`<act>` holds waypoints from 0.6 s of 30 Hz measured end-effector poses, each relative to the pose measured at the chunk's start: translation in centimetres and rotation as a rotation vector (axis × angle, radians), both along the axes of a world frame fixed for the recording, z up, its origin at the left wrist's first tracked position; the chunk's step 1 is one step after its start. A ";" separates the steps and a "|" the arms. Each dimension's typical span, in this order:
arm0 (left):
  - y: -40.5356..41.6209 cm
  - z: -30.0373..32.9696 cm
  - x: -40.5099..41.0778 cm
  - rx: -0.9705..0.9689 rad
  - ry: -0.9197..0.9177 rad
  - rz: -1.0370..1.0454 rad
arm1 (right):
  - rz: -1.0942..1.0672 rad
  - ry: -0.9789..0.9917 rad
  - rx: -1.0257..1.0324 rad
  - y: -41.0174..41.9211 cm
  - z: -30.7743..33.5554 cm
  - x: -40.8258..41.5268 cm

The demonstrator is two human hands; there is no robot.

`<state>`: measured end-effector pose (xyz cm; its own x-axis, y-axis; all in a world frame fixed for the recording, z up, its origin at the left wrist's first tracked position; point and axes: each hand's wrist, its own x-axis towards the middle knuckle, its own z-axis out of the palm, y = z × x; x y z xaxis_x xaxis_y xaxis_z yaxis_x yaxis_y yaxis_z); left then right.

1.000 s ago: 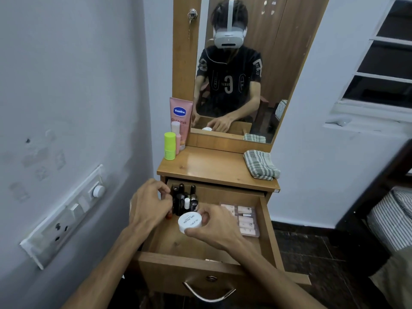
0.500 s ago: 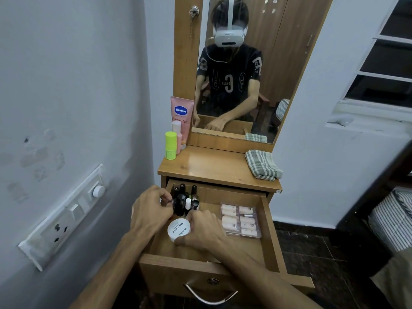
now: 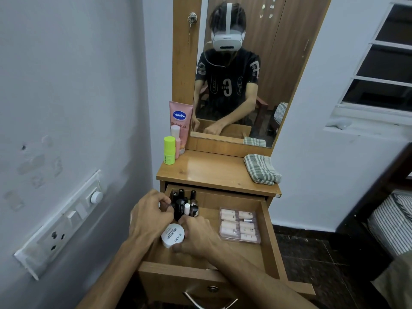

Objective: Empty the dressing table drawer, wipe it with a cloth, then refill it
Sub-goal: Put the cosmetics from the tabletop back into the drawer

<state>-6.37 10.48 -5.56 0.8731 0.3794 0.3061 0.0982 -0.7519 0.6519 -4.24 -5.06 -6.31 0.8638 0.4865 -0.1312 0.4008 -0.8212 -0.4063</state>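
Note:
The wooden drawer (image 3: 270, 239) of the dressing table stands pulled out. My right hand (image 3: 197, 236) grips a round white jar (image 3: 173, 235) labelled nail polish, low over the drawer's left side. My left hand (image 3: 149, 214) pinches a small dark bottle at the back left corner, among several dark nail polish bottles (image 3: 186, 205). A clear tray of pale tubes (image 3: 239, 225) lies at the drawer's right. A folded green striped cloth (image 3: 260, 169) rests on the table top (image 3: 209, 169) at the right.
A pink Vaseline tube (image 3: 179, 120), a lime green stick (image 3: 169, 150) and a small pink bottle stand at the top's back left. The mirror shows a person's reflection. A switch panel (image 3: 60, 224) is on the left wall. A striped mattress (image 3: 394, 221) lies at right.
My right hand has carried the white jar down and left into the drawer. My left hand stayed at the bottles in the back left corner.

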 end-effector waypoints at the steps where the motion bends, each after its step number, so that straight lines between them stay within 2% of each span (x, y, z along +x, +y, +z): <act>1: 0.0 0.1 0.0 -0.006 -0.015 0.007 | 0.000 -0.031 -0.017 -0.1 0.1 0.0; 4: 0.2 0.6 0.2 -0.024 -0.089 0.033 | -0.021 -0.184 0.000 -0.2 0.8 -0.1; 9: 0.8 2.8 1.8 -0.057 -0.240 0.091 | -0.158 -0.312 0.275 -0.6 4.4 2.1; 14: 2.0 6.3 5.9 -0.091 -0.328 0.087 | -0.146 -0.420 0.443 0.4 10.0 6.3; 18: 2.4 8.7 8.9 -0.073 -0.339 0.084 | -0.133 -0.535 0.480 2.8 13.7 10.2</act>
